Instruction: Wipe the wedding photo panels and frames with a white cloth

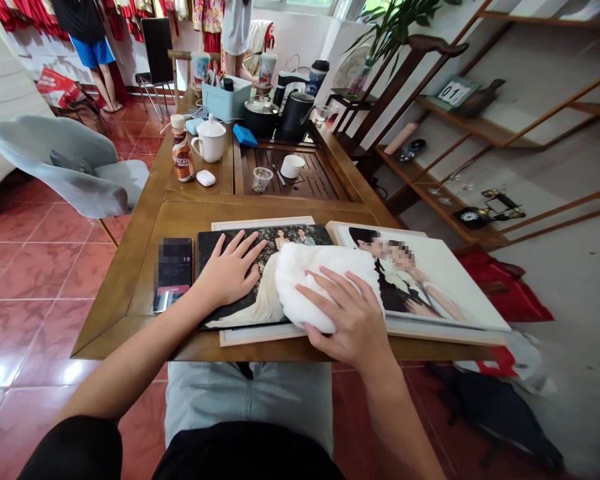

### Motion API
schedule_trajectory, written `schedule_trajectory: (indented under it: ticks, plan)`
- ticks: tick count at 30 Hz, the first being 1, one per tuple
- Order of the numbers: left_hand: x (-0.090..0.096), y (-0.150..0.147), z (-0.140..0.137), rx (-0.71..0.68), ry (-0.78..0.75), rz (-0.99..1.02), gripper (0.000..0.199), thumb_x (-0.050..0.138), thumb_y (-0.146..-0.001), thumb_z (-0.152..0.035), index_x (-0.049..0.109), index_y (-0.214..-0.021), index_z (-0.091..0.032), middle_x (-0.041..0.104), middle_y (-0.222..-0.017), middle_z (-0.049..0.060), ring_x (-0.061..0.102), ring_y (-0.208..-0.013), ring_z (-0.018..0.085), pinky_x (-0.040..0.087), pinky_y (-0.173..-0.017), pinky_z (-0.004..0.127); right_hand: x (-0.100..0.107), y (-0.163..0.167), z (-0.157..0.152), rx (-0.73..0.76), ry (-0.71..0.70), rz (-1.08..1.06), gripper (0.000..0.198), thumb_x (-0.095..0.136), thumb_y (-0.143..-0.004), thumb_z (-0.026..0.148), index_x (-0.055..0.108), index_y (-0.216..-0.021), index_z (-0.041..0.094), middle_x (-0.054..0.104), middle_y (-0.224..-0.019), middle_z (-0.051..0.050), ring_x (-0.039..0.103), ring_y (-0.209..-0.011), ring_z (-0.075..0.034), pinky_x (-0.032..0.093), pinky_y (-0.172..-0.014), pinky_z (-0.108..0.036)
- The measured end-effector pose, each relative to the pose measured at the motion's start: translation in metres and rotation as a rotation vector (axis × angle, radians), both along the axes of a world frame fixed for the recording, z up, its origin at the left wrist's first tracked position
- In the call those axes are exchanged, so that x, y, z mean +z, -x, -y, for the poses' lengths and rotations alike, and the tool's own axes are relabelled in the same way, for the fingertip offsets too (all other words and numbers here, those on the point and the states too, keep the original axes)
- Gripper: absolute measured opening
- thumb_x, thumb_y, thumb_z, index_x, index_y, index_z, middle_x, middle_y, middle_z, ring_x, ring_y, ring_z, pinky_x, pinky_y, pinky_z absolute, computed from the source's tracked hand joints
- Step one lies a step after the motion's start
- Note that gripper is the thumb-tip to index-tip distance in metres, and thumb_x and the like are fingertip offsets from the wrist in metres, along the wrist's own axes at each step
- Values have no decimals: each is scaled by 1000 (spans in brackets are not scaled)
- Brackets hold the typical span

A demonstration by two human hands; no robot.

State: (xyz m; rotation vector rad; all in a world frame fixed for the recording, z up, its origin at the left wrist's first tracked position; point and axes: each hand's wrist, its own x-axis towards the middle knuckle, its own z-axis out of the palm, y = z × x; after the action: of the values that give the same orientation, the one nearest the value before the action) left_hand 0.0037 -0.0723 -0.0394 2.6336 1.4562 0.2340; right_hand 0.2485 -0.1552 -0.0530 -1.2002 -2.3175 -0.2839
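My left hand point(233, 272) lies flat with fingers spread on a dark wedding photo panel point(253, 307) near the table's front edge. Over the right part of that panel sits a thick white cotton wad point(300, 277), soft and puffy. My right hand point(350, 317) holds the wad from above, fingers curved across it, and hides part of it. To the right, a second wedding photo panel point(453, 273) with a light background lies at an angle, its left edge partly covered by the wad. Pale frame edges point(253, 338) show beneath the dark panel.
A phone point(173, 273) lies left of the panels on the wooden table point(125, 300). Farther back stand a coffee bottle point(181, 150), a lidded white mug point(211, 140), a small plastic cup point(262, 179) and a white cup point(293, 166). A grey chair point(75, 157) is at the left.
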Motion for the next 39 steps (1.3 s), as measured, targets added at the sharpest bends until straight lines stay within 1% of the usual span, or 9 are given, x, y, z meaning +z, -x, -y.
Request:
schedule_trajectory:
  ticks: [2, 6, 12, 18, 23, 29, 34, 36, 39]
  plan:
    - [0, 0, 0, -4, 6, -2, 57, 35, -103, -32, 38, -159, -21, 32, -168, 7, 26, -157, 31, 19, -127, 60, 0, 2, 2, 18, 14, -3, 45, 62, -85, 35, 66, -128, 25, 68, -135, -12, 58, -132, -36, 35, -115, -57]
    - [1, 0, -1, -5, 7, -6, 57, 35, -104, -32, 38, -159, -21, 31, -168, 6, 25, -157, 30, 18, -127, 59, 1, 5, 5, 113, 23, -2, 45, 61, -85, 36, 66, -128, 25, 67, -137, -13, 57, -133, -37, 35, -114, -58]
    - [0, 0, 0, -3, 2, 3, 57, 35, -104, -32, 38, -159, -21, 31, -168, 7, 26, -157, 30, 19, -127, 61, 3, 3, 3, 13, -2, 1, 43, 62, -87, 35, 67, -127, 21, 69, -132, -16, 60, -129, -38, 38, -111, -59]
    - [1, 0, 0, -5, 7, -6, 57, 34, -104, -31, 37, -160, -21, 31, -168, 5, 24, -158, 30, 18, -128, 59, 5, 8, 10, 113, 19, -11, 43, 61, -85, 36, 66, -126, 24, 68, -135, -13, 59, -131, -37, 36, -112, -58]
    - [2, 0, 0, 1, 24, -7, 57, 34, -104, -33, 37, -160, -21, 29, -169, 6, 24, -158, 30, 18, -127, 60, 4, 2, 8, -9, -18, -8, 41, 61, -87, 35, 67, -125, 22, 70, -130, -14, 61, -127, -37, 38, -110, -57]
    - [1, 0, -1, -2, 14, -12, 57, 35, -104, -32, 37, -160, -20, 29, -169, 6, 24, -158, 30, 18, -128, 59, 4, 4, 11, 84, 17, -12, 42, 60, -85, 34, 67, -125, 23, 69, -133, -13, 60, -129, -37, 37, -112, -57]
    - [2, 0, -1, -3, 19, -18, 57, 35, -104, -32, 37, -160, -21, 29, -169, 5, 24, -158, 31, 18, -127, 60, 3, -1, 8, -37, -30, 3, 41, 60, -89, 34, 66, -127, 21, 69, -131, -16, 61, -127, -37, 39, -109, -57]
    - [3, 0, -1, -2, 26, -20, 57, 35, -104, -32, 36, -160, -20, 29, -169, 5, 24, -158, 31, 18, -128, 60, 3, 1, 10, -24, -15, 2, 41, 59, -88, 35, 65, -127, 21, 69, -132, -15, 60, -128, -38, 38, -110, -58]
    - [3, 0, -1, -3, 23, -18, 57, 35, -104, -32, 37, -160, -20, 29, -169, 6, 24, -158, 30, 18, -127, 60, 4, 4, 12, 54, 21, -8, 42, 58, -87, 36, 65, -127, 24, 68, -133, -13, 60, -129, -37, 37, -111, -58]
